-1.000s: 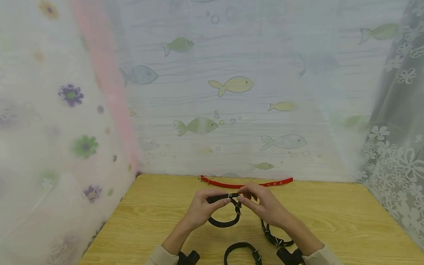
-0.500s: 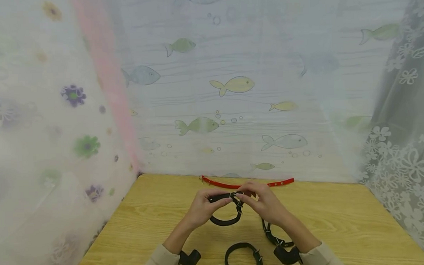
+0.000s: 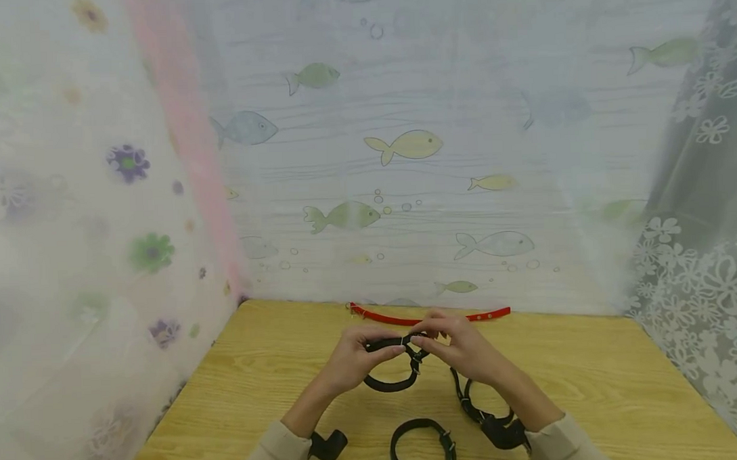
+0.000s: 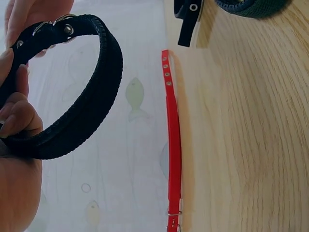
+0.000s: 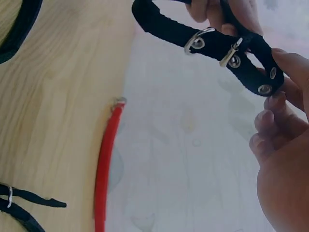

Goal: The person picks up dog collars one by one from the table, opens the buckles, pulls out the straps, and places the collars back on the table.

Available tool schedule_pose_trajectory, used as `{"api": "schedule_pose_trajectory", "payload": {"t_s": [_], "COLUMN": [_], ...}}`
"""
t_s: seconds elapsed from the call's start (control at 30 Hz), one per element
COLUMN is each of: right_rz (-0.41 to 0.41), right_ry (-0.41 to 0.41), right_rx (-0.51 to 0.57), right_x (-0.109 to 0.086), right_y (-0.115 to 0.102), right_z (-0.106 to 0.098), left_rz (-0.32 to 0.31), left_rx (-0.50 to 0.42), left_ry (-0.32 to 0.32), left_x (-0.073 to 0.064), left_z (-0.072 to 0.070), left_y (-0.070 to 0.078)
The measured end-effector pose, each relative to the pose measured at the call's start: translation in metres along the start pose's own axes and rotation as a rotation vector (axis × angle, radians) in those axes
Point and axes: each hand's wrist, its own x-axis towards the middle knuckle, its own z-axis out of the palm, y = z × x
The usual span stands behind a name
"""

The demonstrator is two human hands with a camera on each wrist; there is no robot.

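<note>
In the head view, a black dog collar (image 3: 391, 386), bent into a loop, is held up over the table. My left hand (image 3: 351, 362) grips its upper band between thumb and fingers. The fingertips of my right hand (image 3: 467, 348) pinch the strap near its end, right beside the left thumb. Seen from the right wrist, the collar (image 5: 166, 30) has a metal buckle, a ring and eyelets; its strap doubles back in a small loop at the right hand (image 5: 287, 154). The left wrist view shows the wide padded band (image 4: 113, 63) hanging from the left hand (image 4: 19, 188).
A red collar (image 3: 384, 318) lies stretched out along the table's back edge. One black collar (image 3: 420, 423) lies looped at the front; another (image 3: 472, 410) is partly behind the right wrist. Fish-printed curtain (image 3: 403, 188) stands behind the wooden table (image 3: 257, 369).
My right fingers have shifted slightly to the right with the strap, and a small loop of it now shows below them. The left hand has kept its grip on the collar.
</note>
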Motion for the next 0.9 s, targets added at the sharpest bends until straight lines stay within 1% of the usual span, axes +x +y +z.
{"api": "schedule_pose_trajectory", "payload": {"t_s": [0.1,0.17,0.3,0.37,0.47,0.57,0.67,0.77,0.83,0.9], "right_rz": [-0.024,-0.023,0.004,0.017,0.011,-0.007,-0.015,-0.008,0.010,0.039], "right_ry": [-0.008,0.011,0.082,0.104,0.091,0.058,0.023,-0.003,-0.003,0.027], "right_rx": [0.002,0.000,-0.021,-0.027,-0.019,-0.016,-0.026,-0.040,-0.050,-0.070], "right_x": [0.005,0.007,0.006,0.005,0.005,0.007,0.009,0.010,0.010,0.009], "right_y": [0.000,0.002,0.005,0.007,0.008,0.008,0.006,0.005,0.004,0.004], "right_z": [0.001,0.001,0.001,0.001,0.000,-0.002,-0.004,-0.006,-0.008,-0.009], "left_rz": [0.019,0.018,-0.031,-0.055,-0.063,-0.040,-0.017,-0.018,-0.028,-0.042], "left_rx": [0.019,0.015,0.003,0.008,0.020,0.030,0.021,0.015,0.015,0.018], "left_ry": [-0.001,0.006,0.032,0.039,0.032,0.023,0.016,0.017,0.023,0.034], "left_x": [0.003,0.005,0.006,0.006,0.007,0.008,0.008,0.008,0.008,0.007], "left_z": [-0.002,-0.004,-0.010,-0.013,-0.015,-0.015,-0.014,-0.014,-0.014,-0.015], "left_y": [-0.002,-0.004,-0.006,-0.007,-0.008,-0.009,-0.012,-0.012,-0.011,-0.010]}}
